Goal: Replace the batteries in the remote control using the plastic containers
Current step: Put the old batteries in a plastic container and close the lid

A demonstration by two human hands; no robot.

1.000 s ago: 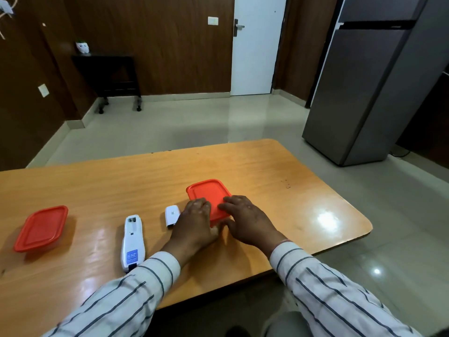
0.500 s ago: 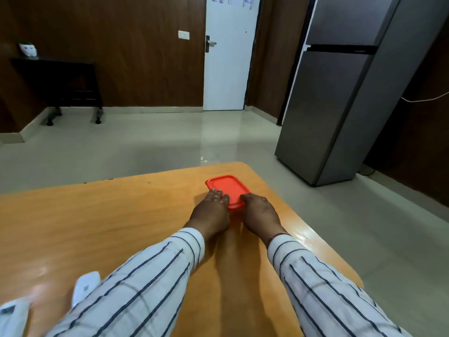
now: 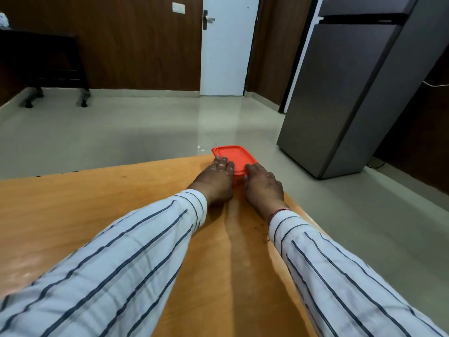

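Note:
A plastic container with a red lid (image 3: 232,156) stands at the far right corner of the wooden table (image 3: 97,215). My left hand (image 3: 216,183) lies against its near left side, fingers resting on the lid's edge. My right hand (image 3: 263,184) presses against its near right side. Both arms are stretched far forward in striped sleeves. The remote control, its white cover and the second red container are out of view.
A tall grey fridge (image 3: 352,88) stands on the floor to the right, beyond the table's edge. A white door (image 3: 226,45) and a dark low table (image 3: 41,62) are at the far wall.
Both hands have slid the red-lidded container away from me, from the table's middle to its far right corner. The view has swung right, so the remote and the other container have left the frame.

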